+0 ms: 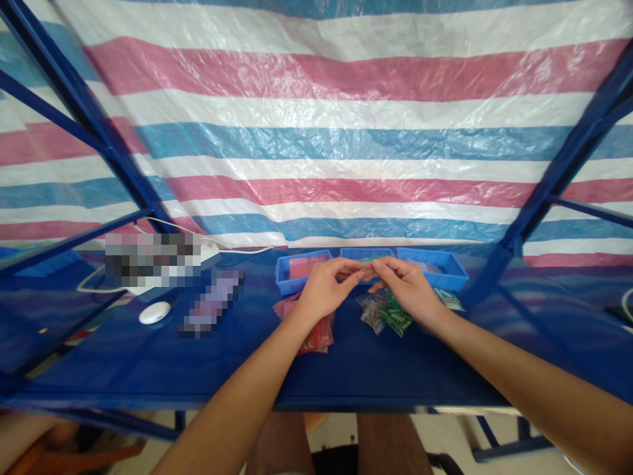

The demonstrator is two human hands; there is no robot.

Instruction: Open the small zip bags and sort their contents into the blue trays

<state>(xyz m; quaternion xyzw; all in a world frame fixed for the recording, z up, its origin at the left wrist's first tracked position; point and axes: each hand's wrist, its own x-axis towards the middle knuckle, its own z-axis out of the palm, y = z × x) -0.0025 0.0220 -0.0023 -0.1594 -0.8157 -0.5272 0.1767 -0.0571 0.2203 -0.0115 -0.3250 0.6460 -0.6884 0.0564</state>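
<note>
Short of the tabletop's far edge, head view: left hand and right hand meet, fingertips pinched, any held item indiscernible, red packets and green packets lying below, blue trays beyond.

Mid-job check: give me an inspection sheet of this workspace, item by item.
Surface: blue table, glossy.
Job's things: red packets near the left grip; clear packets and green packets near the right grip; three blue trays behind.
Clutter: white oval case and a pixelated item, both at left.
Grips: brought together at the fingertips; anything between them is too small to tell.
Cables: white cable at back left.
Surroundings: striped sheet behind, blue metal frame on both sides.
</note>
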